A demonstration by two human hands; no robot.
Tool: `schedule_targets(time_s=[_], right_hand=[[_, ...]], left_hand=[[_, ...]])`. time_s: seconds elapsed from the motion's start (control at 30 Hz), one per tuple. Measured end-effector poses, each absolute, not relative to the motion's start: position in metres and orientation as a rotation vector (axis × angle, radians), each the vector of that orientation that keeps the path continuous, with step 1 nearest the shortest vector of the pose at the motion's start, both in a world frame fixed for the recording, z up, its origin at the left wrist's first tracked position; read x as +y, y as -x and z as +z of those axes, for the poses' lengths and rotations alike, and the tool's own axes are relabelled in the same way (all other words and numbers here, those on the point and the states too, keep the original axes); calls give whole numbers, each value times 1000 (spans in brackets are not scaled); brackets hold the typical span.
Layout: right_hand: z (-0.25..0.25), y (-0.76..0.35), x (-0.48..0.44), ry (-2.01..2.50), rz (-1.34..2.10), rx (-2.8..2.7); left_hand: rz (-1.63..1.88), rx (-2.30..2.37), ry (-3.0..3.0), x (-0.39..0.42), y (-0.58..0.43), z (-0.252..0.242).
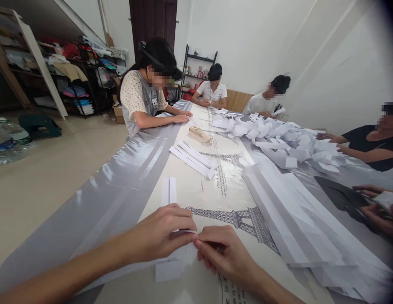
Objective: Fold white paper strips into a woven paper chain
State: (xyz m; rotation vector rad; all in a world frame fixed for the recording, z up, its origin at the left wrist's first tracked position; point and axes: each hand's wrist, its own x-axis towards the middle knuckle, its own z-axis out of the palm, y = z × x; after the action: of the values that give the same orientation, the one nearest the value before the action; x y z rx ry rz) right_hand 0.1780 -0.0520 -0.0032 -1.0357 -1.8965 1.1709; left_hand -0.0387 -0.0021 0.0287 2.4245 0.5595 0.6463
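Two hands meet at about 6 o'clock, low in the view, right at the near edge of the tabletop point(126, 177). Left hand point(161, 232) has its grip pinched together on a white paper strip point(168, 270), thumb and fingers clamped on the top fold, and the right hand point(223, 249) pinches the same strip from the other side, fingertips touching the left's. That strip lies flat under both hands and pokes out toward the near edge. One more folded strip point(169, 191) sits just past the left hand at 12 o'clock, with bare tabletop around it, so there's open room there. Further at 12 to 1 o'clock is a small fanned stack of strips point(193, 158), roughly five or six, hard to count. From 1 to 3 o'clock a long band of white sheets point(291, 219) crowds the right side, and a big heap of folded pieces point(285, 141) sits beyond it, too many to count. Four other people sit around the far end and right edge; another person's hands point(378, 207) come in at 3 o'clock.
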Motion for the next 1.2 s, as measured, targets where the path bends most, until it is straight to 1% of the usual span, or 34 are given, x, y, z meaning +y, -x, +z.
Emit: schedule_targets(time_s=[0.13, 0.4, 0.47, 0.6, 0.67, 0.87, 1.2], right_hand=[[-2, -179, -52, 1006, 1204, -1896], [0, -179, -53, 1009, 927, -1960], [0, -180, -53, 1018, 953, -1942], [-2, -180, -52, 1029, 1220, -1873], [-3, -180, -51, 1031, 1281, -1868], [-7, -179, -53, 1017, 1143, -1934], [-2, -179, -52, 1041, 1165, -1956]], left_hand=[[645, 548, -2284, -4, 38, 35], [622, 575, -2253, -4, 37, 32], [636, 569, -2272, -5, 37, 30], [693, 592, -2314, -6, 37, 27], [693, 613, -2305, -6, 38, 28], [624, 622, -2244, -4, 38, 32], [578, 570, -2318, -4, 39, 35]])
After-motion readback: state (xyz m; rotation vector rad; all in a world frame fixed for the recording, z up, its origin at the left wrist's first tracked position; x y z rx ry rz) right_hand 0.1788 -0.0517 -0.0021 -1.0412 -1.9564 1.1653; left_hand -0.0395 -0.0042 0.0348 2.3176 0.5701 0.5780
